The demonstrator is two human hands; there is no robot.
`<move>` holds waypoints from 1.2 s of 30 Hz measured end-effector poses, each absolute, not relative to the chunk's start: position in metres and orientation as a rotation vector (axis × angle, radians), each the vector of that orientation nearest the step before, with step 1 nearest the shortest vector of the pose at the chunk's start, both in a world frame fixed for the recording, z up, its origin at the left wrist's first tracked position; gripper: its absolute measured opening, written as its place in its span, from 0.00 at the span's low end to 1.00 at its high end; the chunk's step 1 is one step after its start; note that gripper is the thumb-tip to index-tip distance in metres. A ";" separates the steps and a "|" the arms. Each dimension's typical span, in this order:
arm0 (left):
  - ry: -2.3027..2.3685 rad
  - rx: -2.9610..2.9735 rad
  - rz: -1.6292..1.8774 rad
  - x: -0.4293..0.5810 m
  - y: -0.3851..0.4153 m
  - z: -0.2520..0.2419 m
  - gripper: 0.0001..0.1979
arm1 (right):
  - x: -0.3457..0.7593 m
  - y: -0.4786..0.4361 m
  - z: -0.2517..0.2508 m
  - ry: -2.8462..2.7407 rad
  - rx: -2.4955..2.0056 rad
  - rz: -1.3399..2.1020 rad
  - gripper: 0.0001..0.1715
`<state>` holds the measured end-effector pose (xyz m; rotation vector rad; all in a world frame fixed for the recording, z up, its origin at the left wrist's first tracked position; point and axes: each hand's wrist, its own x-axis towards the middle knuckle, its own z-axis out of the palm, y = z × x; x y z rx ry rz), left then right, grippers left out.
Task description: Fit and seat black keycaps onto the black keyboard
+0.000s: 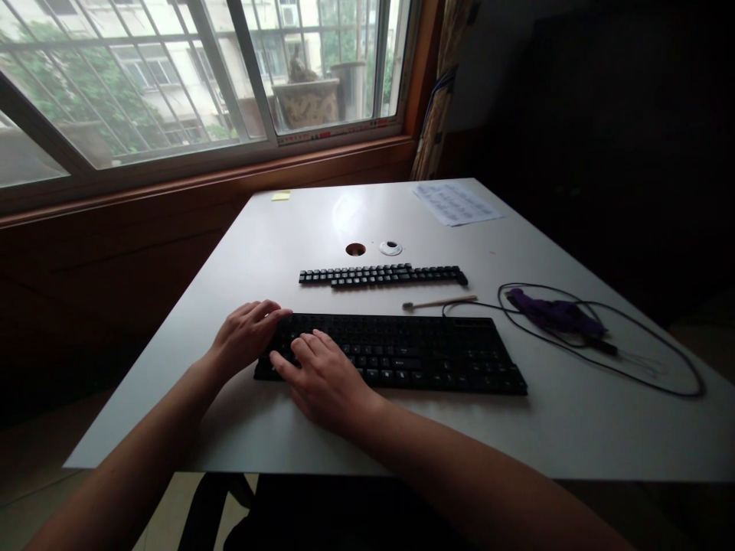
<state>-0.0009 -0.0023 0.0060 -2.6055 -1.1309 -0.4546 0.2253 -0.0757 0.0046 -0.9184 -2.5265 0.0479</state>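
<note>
A black keyboard [442,356] lies on the white table in front of me. Its upper rows look bare of keycaps, while keycaps sit in the lower rows. My left hand [244,333] rests at the keyboard's far left corner, fingers curled together on its edge. Over the left part of the keys is my right hand [325,379], palm down, with the thumb apart from the bent fingers. I see nothing in it, though its fingertips partly hide the keys beneath. Behind the keyboard, loose black keycaps [373,275] stand lined up in rows.
A small brush [439,302] lies between keyboard and keycaps. To the right are a looped black cable [648,317], a purple cloth [554,314] and a wire tool [640,361]. Farther back are a cable hole [355,249], its round cover [391,248], printed papers [456,203] and a yellow note [281,196].
</note>
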 end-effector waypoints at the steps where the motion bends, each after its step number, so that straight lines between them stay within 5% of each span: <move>1: -1.128 -2.608 -0.447 -0.001 -0.002 0.006 0.16 | 0.225 -0.076 0.005 -2.524 -0.924 0.053 0.25; 30: -1.346 -2.571 -0.222 0.033 0.029 0.038 0.12 | 0.233 -0.084 0.016 -2.242 0.017 -0.216 0.14; 36: -1.309 -2.688 -0.160 0.069 0.062 0.026 0.18 | 0.228 -0.080 0.016 -2.054 0.031 -0.241 0.09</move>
